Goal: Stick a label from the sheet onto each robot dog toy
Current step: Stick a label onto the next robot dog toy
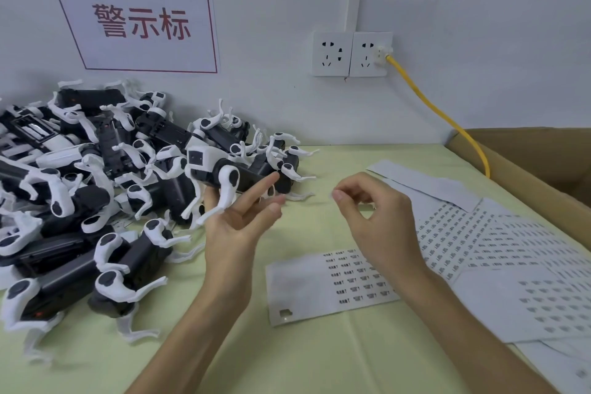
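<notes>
Left hand: we see our left hand raised above the table, palm up, holding one dog; the thumb sits behind the dog's front, while the index and middle fingers stretch nearly straight under its dark body.
Dog: white head with a dark face panel to the left, black body running right, white legs hanging down over our palm.
Right hand: our right hand hovers just right of the left one, apart from it; thumb and forefinger are pinched together at the tips, the other fingers curled loosely.
Label: something small and pale shows at that pinch, but we cannot tell whether it is a label.
Sheet: a sheet lies flat on the table below our right wrist, rows of printed labels on its right part, its left part bare.
More sheets: a spread of overlapping sheets lies to the right, dense with small labels.
Pile: a heap of dogs fills the left of the table, black bodies and white legs tangled, reaching back to the wall.
Table: a pale green cover.
Box: an open cardboard box at the far right edge.
Wall: a sign with red characters, two sockets, and a yellow cable running down from the right socket towards the box.
</notes>
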Tool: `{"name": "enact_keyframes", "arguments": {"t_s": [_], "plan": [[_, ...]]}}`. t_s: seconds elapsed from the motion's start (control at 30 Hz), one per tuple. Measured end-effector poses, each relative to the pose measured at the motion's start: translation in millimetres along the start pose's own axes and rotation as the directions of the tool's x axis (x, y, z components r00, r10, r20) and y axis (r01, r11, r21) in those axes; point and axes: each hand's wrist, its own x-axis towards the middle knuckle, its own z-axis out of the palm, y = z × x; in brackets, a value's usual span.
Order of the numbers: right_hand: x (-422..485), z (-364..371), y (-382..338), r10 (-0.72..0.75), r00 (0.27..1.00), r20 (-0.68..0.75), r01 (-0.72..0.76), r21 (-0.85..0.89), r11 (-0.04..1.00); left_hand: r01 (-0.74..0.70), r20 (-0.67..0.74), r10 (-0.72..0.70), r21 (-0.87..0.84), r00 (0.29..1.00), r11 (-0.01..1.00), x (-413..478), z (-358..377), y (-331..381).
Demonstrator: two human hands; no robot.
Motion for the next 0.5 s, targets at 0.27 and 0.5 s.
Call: {"name": "enact_keyframes", "arguments": {"t_s": [0.27, 0.5], "plan": [[-8.2, 9.7, -9.5, -0.189, 0.981, -0.053, 0.19, 0.022, 0.982, 0.076, 0.189, -0.062, -0.07, 0.98, 0.995, -5.9, 5.0, -0.8], [-8.7, 9.4, -11.7, -0.205, 0.977, 0.064, 0.2, 0.08, 0.977, 0.043, 0.186, -0.021, -0.115, 0.982, 0.992, -7.5, 7.6, 7.7]]}}
